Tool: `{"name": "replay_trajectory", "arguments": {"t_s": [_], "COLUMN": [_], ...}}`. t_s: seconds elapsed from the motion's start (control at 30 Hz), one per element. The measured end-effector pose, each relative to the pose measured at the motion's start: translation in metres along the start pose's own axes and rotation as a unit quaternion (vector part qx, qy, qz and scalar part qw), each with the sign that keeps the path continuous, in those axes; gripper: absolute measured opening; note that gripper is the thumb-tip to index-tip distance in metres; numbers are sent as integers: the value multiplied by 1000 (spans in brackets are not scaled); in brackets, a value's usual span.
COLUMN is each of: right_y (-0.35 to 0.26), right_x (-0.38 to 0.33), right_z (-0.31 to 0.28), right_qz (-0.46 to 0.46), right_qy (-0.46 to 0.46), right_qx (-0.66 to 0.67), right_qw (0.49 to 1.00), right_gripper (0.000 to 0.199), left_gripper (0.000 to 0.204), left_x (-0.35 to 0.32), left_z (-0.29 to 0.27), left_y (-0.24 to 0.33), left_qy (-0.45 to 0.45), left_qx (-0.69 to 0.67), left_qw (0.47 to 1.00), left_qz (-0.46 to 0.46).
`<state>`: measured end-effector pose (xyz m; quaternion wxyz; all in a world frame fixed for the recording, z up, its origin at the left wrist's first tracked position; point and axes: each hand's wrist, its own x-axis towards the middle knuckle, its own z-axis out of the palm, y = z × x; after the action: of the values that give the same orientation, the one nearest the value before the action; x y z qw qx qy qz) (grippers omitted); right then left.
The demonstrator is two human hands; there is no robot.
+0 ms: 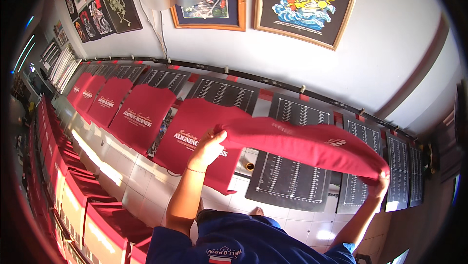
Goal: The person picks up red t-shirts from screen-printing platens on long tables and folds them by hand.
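A dark red T-shirt (302,142) hangs stretched between my two hands, raised over the row of boards. Near its left end, my left hand (210,147) is closed on the cloth. At the other end my right hand (379,186) grips the shirt, lower and farther right. Beneath the shirt lies a black printing board (287,181) with white ruler-like markings, partly covered from view. Just left of it, another red T-shirt (204,117) with pale lettering lies flat over its board, and my left forearm crosses in front of it.
More printed red shirts (144,113) lie on boards toward the far left. Bare marked boards (399,166) continue to the right. A dark rail (253,78) runs along the wall behind. Another row of red shirts (85,186) stands at left across the tiled floor (139,174). Framed pictures (307,5) hang above.
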<state>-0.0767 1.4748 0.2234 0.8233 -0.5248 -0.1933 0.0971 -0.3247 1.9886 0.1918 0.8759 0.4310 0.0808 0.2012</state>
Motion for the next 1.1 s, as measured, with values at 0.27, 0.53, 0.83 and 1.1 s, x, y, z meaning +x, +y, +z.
{"name": "replay_trajectory", "arguments": {"t_s": [0.27, 0.53, 0.83, 1.1], "right_y": [-43, 91, 57, 181], "right_x": [-28, 15, 2, -138], "right_z": [164, 351, 452, 393], "right_qz": [-155, -159, 54, 224], "right_qy": [-53, 55, 48, 124], "right_qx": [46, -420, 64, -115], "right_qw": [985, 892, 995, 960], "right_gripper": [51, 16, 32, 29], "left_gripper": [43, 35, 21, 32], "left_x": [-38, 33, -15, -138], "left_z": [-71, -215, -201, -307], "left_y": [209, 281, 340, 222], "left_qy": [-98, 2, 18, 98], "left_qx": [149, 179, 36, 107], "left_qw": [954, 979, 989, 989], "left_qz": [242, 94, 139, -19]}}
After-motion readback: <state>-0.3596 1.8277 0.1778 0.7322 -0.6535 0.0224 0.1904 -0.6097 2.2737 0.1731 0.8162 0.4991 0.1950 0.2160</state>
